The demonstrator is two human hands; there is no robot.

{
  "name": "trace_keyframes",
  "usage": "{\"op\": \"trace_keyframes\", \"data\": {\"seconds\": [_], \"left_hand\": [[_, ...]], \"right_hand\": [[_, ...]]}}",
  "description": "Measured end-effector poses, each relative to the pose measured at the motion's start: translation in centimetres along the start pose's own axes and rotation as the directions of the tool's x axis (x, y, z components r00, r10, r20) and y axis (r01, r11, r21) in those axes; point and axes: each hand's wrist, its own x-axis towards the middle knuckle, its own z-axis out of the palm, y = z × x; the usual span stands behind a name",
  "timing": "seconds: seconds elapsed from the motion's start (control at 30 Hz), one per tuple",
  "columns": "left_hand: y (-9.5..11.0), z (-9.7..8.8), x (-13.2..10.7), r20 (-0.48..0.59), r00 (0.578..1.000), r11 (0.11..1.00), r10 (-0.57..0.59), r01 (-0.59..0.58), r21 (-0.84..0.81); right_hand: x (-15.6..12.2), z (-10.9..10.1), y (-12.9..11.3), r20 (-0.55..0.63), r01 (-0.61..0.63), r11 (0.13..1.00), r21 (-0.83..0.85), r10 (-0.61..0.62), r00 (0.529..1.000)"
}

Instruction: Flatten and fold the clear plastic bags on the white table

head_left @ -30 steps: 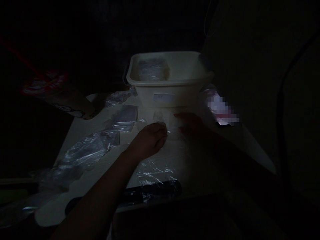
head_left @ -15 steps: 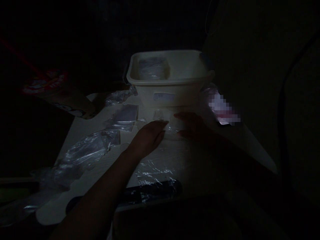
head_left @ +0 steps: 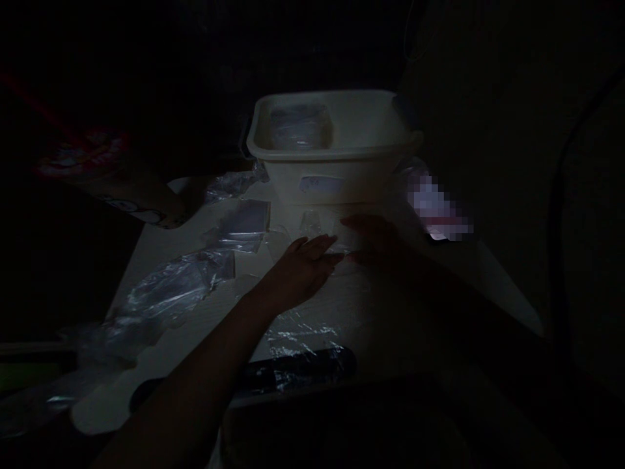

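Note:
The picture is very dark. My left hand (head_left: 305,270) lies low over the table, palm down, its fingers stretched and slightly apart. Opposite it is my right hand (head_left: 374,240), a dim shape with index finger and thumb apart. Between the hands is a clear plastic piece (head_left: 342,242), faint against the table; whether either hand grips it is not visible. Just beyond my left fingertips lies another small clear plastic piece (head_left: 309,222). A clear plastic sheet or bag (head_left: 303,332) glints nearer to me.
A white tub (head_left: 288,170) holding a plastic-wrapped pack (head_left: 299,127) stands at the back. Plastic bags (head_left: 170,286) lie along the left. A drink cup with a red straw (head_left: 129,198) stands far left. A dark bar-shaped object (head_left: 312,368) lies in front, a blurred-out item (head_left: 439,208) right.
My left hand has moved slightly right, and its fingers have spread from a closer pose. My right hand stays almost in place. The view has shifted a little.

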Motion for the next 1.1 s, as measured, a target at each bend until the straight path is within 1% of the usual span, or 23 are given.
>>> {"op": "trace_keyframes", "data": {"seconds": [0.13, 0.3, 0.47, 0.7, 0.9, 1.1], "left_hand": [[-0.15, -0.01, -0.08, -0.011, 1.0, 1.0, 0.003, -0.003, -0.011], [-0.2, 0.07, -0.09, -0.033, 0.999, 0.999, 0.011, -0.012, -0.03], [-0.03, 0.01, -0.09, -0.04, 0.999, 0.999, 0.005, -0.006, -0.036], [0.23, -0.2, -0.08, -0.033, 0.999, 1.0, -0.008, 0.007, -0.016], [0.08, -0.11, 0.01, -0.029, 0.999, 1.0, -0.02, 0.02, -0.001], [0.15, -0.11, 0.06, -0.025, 0.999, 1.0, -0.028, 0.028, -0.008]], "right_hand": [[0.08, 0.22, 0.36, 0.001, 0.009, 1.0, -0.006, -0.009, 1.0], [-0.06, -0.01, 0.41, -0.004, 0.043, 0.999, 0.003, -0.043, 0.999], [0.0, 0.02, 0.17, -0.009, 0.028, 0.999, -0.035, -0.028, 1.0], [0.02, 0.18, 0.32, -0.009, 0.031, 0.999, -0.036, -0.031, 0.999], [0.0, 0.18, 0.64, -0.005, 0.076, 0.997, -0.007, -0.076, 0.997], [0.01, 0.17, 0.84, -0.049, 0.119, 0.993, 0.015, -0.118, 0.992]]}}
